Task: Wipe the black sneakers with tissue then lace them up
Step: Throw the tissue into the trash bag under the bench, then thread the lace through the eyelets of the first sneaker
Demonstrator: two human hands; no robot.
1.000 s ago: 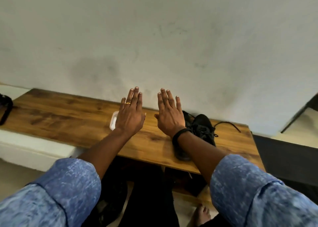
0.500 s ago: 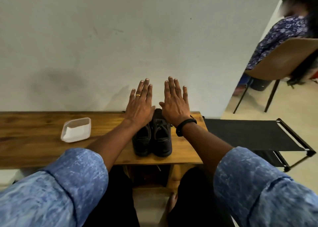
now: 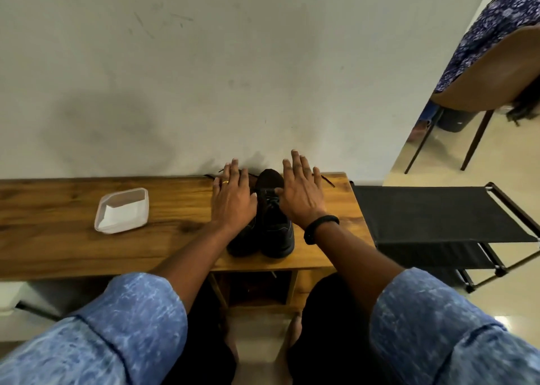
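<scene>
Both hands sit lower than half a second ago. Left hand (image 3: pixel 232 202) and right hand (image 3: pixel 302 193) spread flat, holding nothing, over the black sneakers (image 3: pixel 276 232) on the wooden bench (image 3: pixel 58 238). Tissue (image 3: pixel 117 214) lies untouched in its tub (image 3: pixel 145 206); wiping and lacing seemingly remain.

Matt black sneakers (image 3: pixel 274 224) sit on a smooth varnished wooden bench (image 3: pixel 58 238) beside a translucent plastic container (image 3: pixel 122 209).

Black sneakers (image 3: pixel 274 224), brown wood-grain table (image 3: pixel 58 238), mottled blue sleeves (image 3: pixel 131 326)
</scene>
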